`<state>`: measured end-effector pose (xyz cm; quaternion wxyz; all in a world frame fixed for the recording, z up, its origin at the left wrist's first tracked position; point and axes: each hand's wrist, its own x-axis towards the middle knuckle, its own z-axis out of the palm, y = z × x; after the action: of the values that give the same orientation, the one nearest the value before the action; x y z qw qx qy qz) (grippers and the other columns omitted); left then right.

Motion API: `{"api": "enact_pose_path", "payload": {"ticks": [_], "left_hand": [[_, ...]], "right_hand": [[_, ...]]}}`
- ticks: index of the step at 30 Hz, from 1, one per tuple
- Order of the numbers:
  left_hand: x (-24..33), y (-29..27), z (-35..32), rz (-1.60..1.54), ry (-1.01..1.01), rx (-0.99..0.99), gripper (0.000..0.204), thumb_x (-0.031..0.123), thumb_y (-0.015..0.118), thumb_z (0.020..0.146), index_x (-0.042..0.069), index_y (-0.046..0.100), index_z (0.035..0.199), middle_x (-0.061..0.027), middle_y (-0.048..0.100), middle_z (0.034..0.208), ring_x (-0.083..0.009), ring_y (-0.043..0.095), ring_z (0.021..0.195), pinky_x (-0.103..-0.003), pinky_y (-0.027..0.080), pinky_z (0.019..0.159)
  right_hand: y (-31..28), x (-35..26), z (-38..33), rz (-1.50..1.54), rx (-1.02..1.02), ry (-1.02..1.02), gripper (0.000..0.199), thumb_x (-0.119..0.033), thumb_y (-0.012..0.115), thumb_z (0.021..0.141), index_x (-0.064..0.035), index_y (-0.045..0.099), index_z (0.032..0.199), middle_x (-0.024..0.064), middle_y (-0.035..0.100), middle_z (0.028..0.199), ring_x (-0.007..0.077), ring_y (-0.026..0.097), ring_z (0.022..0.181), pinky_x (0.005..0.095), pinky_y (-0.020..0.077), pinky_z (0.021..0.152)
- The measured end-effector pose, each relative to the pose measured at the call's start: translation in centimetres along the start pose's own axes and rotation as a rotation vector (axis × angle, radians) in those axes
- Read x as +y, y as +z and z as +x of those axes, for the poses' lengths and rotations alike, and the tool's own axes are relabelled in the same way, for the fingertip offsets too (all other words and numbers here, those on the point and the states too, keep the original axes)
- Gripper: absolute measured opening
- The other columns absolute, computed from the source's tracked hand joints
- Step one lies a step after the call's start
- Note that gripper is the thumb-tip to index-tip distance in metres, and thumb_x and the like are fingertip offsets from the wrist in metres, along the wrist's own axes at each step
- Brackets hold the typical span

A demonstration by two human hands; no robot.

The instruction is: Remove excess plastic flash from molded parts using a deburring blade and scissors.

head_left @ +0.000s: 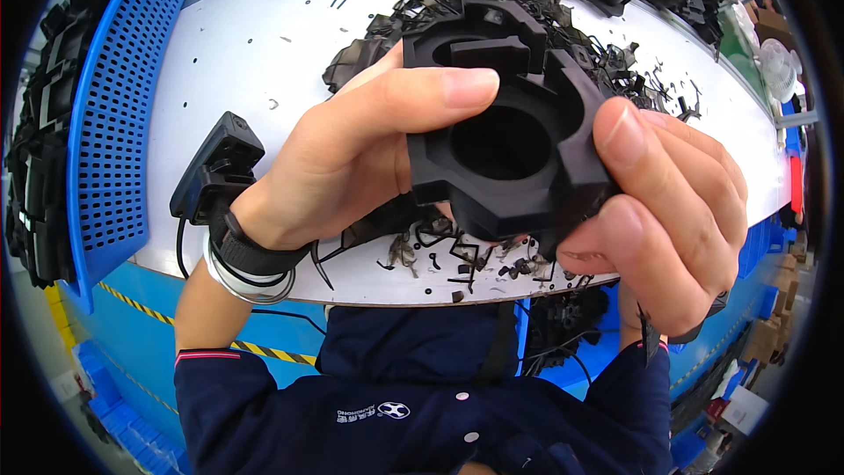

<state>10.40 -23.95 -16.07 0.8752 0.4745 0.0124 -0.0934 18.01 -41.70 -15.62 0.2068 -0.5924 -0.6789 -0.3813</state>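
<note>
Both hands hold one black moulded plastic part up close to the camera, above the white worktop. The part is a chunky ring with a round hole through its middle and blocky lugs around its rim. The left hand is closed on the part's left side, with its thumb lying across the top face beside the hole and the other fingers hidden behind the part. The right hand is closed on the part's right and lower edge, its thumb and forefinger pinching the rim there. Below the part, on the near edge of the worktop, lie small black trimmings and curls of plastic scrap, and beyond the part, toward the far edge, sits a heap of thin black offcuts with further black parts past it. To the left of the part a blue perforated crate stands on edge against stacked black pieces. Judging from the scrap already lying about, some trimming looks done; whether this part is itself finished I cannot tell, as its edges appear clean but the underside is hidden.
</note>
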Motion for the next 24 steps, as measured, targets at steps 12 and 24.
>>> {"api": "enact_pose_path", "payload": {"ticks": [12,24], "left_hand": [[-0.2,-1.9,0.1,-0.275,-0.15,-0.176,0.077,0.019,0.05,0.063,-0.002,0.015,0.128,-0.0245,0.038,0.088,-0.0581,0.046,0.085,-0.048,0.053,0.065],[0.6,-3.5,0.8,-0.297,-0.104,-0.178,0.088,0.025,0.057,0.063,-0.004,0.008,0.13,-0.0252,0.042,0.098,-0.027,0.057,0.062,-0.031,0.053,0.039]], "right_hand": [[-2.8,1.9,-2.3,0.541,0.605,0.764,0.033,-0.023,0.043,0.089,0.0007,0.047,0.112,0.0271,0.049,0.109,0.0193,0.056,0.083,0.0264,0.0466,0.071],[0.5,0.9,0.8,0.625,-0.01,0.463,0.04,-0.031,0.071,0.058,0.0003,0.062,0.081,0.0045,0.056,0.059,0.0111,0.052,0.048,0.0192,0.0358,0.043]]}}
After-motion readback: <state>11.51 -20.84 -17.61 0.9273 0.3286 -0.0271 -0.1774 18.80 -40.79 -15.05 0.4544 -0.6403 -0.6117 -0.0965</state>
